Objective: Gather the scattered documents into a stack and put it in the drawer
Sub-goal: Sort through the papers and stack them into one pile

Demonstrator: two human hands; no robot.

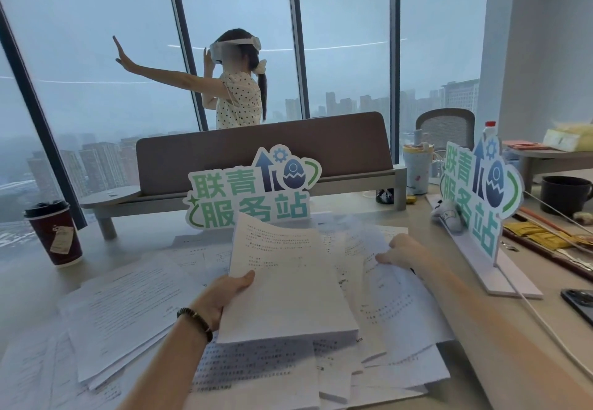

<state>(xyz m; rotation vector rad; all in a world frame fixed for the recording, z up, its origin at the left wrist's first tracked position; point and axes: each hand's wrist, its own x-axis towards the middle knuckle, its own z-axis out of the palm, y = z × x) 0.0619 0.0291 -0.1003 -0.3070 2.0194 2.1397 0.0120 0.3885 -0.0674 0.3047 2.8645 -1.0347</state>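
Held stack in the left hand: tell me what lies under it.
Under the held stack, gripped by the left hand, more printed sheets lie overlapping on the desk. What they cover, and the desk surface directly beneath, is hidden.

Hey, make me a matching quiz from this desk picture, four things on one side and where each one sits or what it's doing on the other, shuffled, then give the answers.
Things:
1. dark red paper coffee cup with black lid
2. black ceramic mug
3. left hand
4. right hand

Places or states:
A. far right of the desk
B. grips the thick stack of printed white pages
C. left edge of the desk
D. pinches a loose printed sheet

Pairs: 1-C, 2-A, 3-B, 4-D
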